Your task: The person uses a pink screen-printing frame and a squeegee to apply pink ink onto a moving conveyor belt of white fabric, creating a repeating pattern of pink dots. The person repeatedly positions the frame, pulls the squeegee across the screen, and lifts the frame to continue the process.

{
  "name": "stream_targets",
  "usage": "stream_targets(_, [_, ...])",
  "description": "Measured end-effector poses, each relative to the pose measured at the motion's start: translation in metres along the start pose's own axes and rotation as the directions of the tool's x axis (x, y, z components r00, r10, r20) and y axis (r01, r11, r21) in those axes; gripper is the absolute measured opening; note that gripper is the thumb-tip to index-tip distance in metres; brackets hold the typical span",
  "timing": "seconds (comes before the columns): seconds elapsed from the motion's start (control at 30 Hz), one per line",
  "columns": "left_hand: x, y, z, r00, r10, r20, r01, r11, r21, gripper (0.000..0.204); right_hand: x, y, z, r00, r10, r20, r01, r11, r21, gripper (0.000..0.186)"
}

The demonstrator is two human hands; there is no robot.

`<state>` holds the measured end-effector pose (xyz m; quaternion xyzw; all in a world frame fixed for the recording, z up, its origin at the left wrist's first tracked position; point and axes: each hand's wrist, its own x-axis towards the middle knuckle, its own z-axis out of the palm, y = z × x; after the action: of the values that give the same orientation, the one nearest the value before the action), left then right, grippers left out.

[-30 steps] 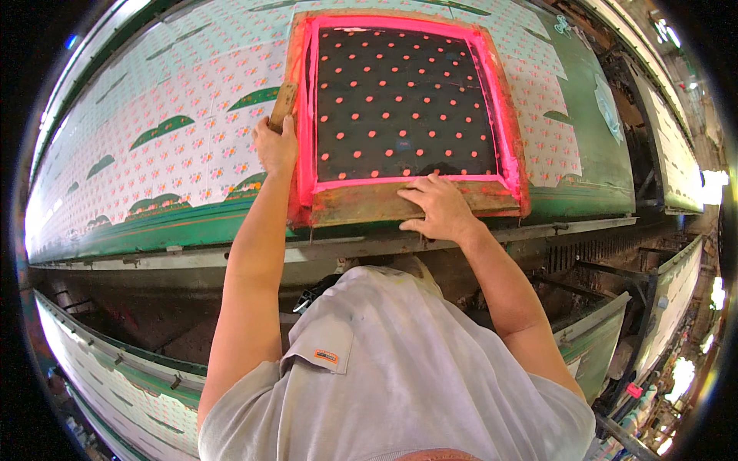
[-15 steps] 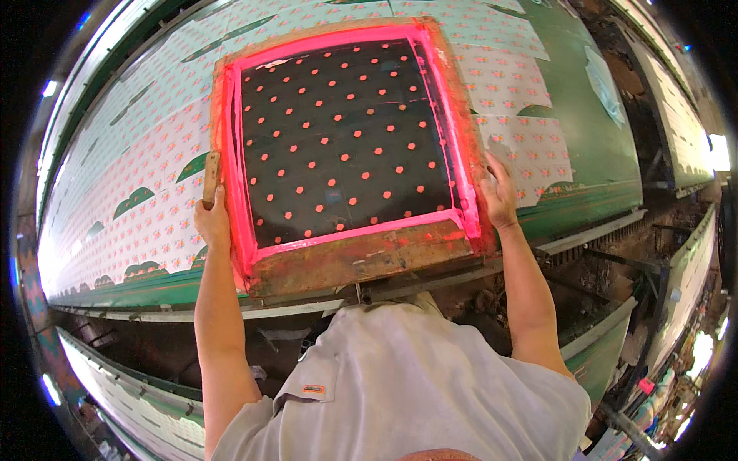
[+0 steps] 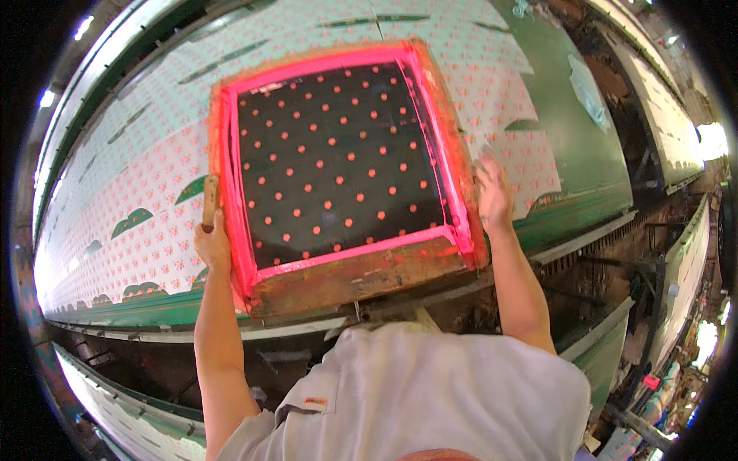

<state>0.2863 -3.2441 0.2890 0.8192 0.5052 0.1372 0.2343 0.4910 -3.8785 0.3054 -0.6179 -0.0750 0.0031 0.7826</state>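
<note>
A screen-printing frame [image 3: 350, 290] lies in front of me over the printed sheets. Its wooden border is smeared with bright pink ink around a dark mesh [image 3: 330, 161] dotted with small pink motifs. My left hand [image 3: 212, 244] is closed around a short wooden handle [image 3: 209, 203] at the frame's left side. On the opposite side, my right hand [image 3: 494, 196] grips the frame's right edge, its fingers pointing up along the wood. The undersides of the fingers and what lies beneath the frame are hidden.
Floral-printed sheets [image 3: 146, 207] cover much of the long green table [image 3: 573, 180]. A pale blue crumpled piece [image 3: 588, 96] lies toward its far right. The table's metal rail [image 3: 584, 238] runs along the near edge. Other long tables [image 3: 661, 115] stand beyond the gap at right.
The whole scene sits lower in the picture, frame and table alike. Both hands stay at the frame's sides; the right hand's fingers look straighter along the edge.
</note>
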Motion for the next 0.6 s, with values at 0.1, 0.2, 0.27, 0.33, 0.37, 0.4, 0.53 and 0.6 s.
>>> stream_targets(0.1, [0.0, -0.002, 0.0, 0.996, 0.071, -0.058, -0.069, 0.997, 0.027, 0.079, -0.009, -0.015, -0.013, 0.996, -0.089, 0.006, 0.088, 0.967, -0.24, 0.064])
stream_targets(0.2, [0.002, -0.006, 0.002, 0.994, 0.099, -0.052, -0.098, 0.995, 0.028, 0.079, -0.033, -0.024, -0.03, 0.988, -0.102, 0.118, 0.151, 0.809, -0.568, 0.058])
stream_targets(0.27, [0.003, -0.008, 0.002, 0.994, 0.108, -0.035, -0.108, 0.994, -0.013, 0.079, -0.052, -0.016, -0.037, 0.999, 0.002, 0.04, 0.016, 0.895, -0.445, 0.057])
stream_targets(0.33, [0.004, -0.011, 0.003, 0.992, 0.124, -0.012, -0.125, 0.991, -0.058, 0.08, -0.076, -0.002, -0.044, 0.999, 0.035, 0.009, -0.03, 0.936, -0.351, 0.057])
stream_targets(0.37, [0.004, -0.012, 0.004, 0.992, 0.127, -0.011, -0.128, 0.992, -0.022, 0.08, -0.079, 0.007, -0.046, 0.999, -0.016, 0.034, 0.026, 0.948, -0.318, 0.058])
stream_targets(0.4, [0.007, -0.013, 0.004, 0.99, 0.14, -0.025, -0.14, 0.99, 0.015, 0.081, -0.084, 0.015, -0.046, 0.998, -0.05, -0.027, 0.037, 0.937, -0.349, 0.058])
stream_targets(0.53, [0.014, -0.016, 0.009, 0.983, 0.172, -0.068, -0.171, 0.985, 0.026, 0.085, -0.09, 0.03, -0.046, 0.995, -0.006, -0.097, 0.002, 0.999, -0.045, 0.061])
stream_targets(0.6, [0.018, -0.02, 0.012, 0.982, 0.173, -0.077, -0.169, 0.984, 0.05, 0.086, -0.087, 0.025, -0.044, 0.991, 0.072, -0.113, -0.046, 0.975, 0.216, 0.066])
